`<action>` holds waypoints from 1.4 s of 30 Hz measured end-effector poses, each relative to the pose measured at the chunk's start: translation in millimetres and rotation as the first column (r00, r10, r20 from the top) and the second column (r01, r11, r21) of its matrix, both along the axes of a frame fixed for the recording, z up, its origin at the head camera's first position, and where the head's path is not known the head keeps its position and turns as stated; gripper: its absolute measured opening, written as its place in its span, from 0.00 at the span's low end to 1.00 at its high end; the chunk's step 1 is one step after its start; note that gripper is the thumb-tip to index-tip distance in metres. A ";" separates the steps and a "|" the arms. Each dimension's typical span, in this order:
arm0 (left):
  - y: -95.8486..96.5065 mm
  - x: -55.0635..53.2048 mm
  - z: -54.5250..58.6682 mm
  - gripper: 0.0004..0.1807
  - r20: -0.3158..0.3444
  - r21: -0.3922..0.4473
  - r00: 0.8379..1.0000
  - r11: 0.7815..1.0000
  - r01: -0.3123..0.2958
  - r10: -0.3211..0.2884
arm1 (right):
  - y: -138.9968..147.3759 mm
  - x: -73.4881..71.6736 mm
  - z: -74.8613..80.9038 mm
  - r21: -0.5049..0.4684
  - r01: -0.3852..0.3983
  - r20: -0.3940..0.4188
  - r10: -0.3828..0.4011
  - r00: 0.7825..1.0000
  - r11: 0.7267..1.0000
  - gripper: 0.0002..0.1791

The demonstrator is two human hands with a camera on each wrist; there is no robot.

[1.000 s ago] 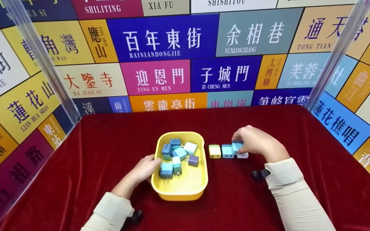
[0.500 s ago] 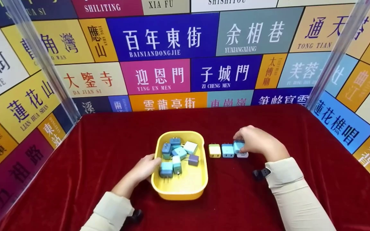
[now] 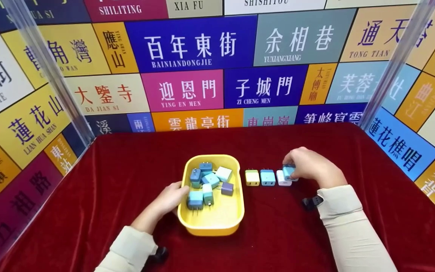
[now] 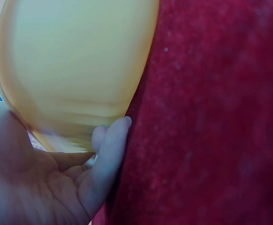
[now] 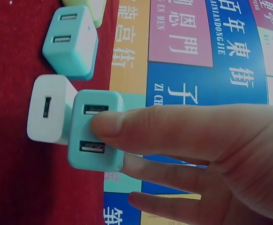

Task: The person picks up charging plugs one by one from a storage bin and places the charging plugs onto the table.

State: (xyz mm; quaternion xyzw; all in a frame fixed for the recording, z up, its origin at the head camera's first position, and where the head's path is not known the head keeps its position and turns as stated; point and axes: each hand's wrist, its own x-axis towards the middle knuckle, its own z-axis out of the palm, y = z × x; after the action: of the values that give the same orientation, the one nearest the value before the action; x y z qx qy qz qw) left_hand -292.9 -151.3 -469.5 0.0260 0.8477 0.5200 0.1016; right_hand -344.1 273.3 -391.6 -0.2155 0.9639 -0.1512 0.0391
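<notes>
My right hand (image 3: 310,166) pinches a turquoise-and-blue USB charger (image 5: 80,131), thumb on its face with two ports. The held charger is just off the right side of a white charger (image 5: 45,115) with one port and partly covers it in the head view. Left of the white one, a turquoise charger (image 3: 267,178) and a yellow charger (image 3: 252,179) stand in a row on the cloth. My left hand (image 3: 171,195) grips the left side of a yellow tub (image 3: 221,226), its fingertips against the outer wall. Several chargers (image 3: 195,200) in blue, turquoise, white and purple lie in the tub.
A dark red cloth (image 3: 278,241) covers the table. Clear upright posts (image 3: 395,68) stand at the back corners, before a wall of coloured name panels (image 3: 191,43). Each wrist wears a dark device (image 3: 310,204).
My right hand has carried the turquoise charger a little to the right, so more of the white charger shows. The left hand and the tub have stayed put.
</notes>
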 end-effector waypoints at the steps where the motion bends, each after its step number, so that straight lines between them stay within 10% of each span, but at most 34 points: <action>1: 0.0 0.0 0.1 0.26 0.000 0.000 1.000 1.000 0.000 0.000 | 1.6 -0.4 -0.2 0.000 0.002 -0.002 -0.002 1.000 1.000 0.14; 42: -0.9 -0.8 -1.2 0.25 0.002 0.018 1.000 1.000 -0.001 0.001 | 28.9 -10.2 -18.9 -0.005 0.057 0.097 -0.057 0.994 0.998 0.21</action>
State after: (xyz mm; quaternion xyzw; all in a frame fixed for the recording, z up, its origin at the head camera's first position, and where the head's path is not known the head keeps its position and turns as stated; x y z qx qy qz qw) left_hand -293.7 -152.2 -470.6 0.0261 0.8428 0.5278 0.1018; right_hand -354.3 302.2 -410.5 -0.1804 0.9661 -0.1661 0.0807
